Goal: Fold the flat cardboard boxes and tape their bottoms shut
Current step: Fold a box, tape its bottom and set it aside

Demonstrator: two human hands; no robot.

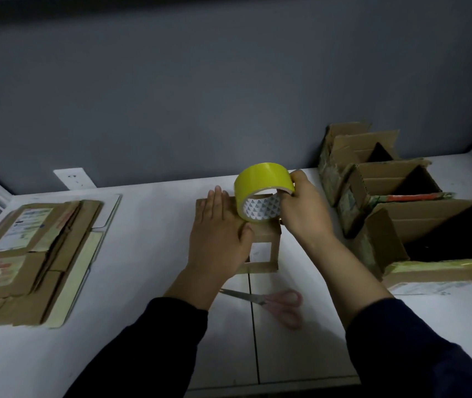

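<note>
My left hand (217,228) flat, fingers straight, pinning the small brown cardboard box (266,235) mid-table; right hand (303,208) curled round the yellow tape roll (260,182) atop it. I'd worry: pressure slips, flaps spring, tape lands skewed.

- Blocked on the right by three upright open boxes (401,202) in a row, near the small box (264,232).
- Blocked on the left by a stack of flat cardboard (33,254).
- Free to pass over bare table (148,239) between that stack and the small box.
- Hindered in front by scissors (272,304) lying flat.
- Closed behind by the wall (229,96).
</note>
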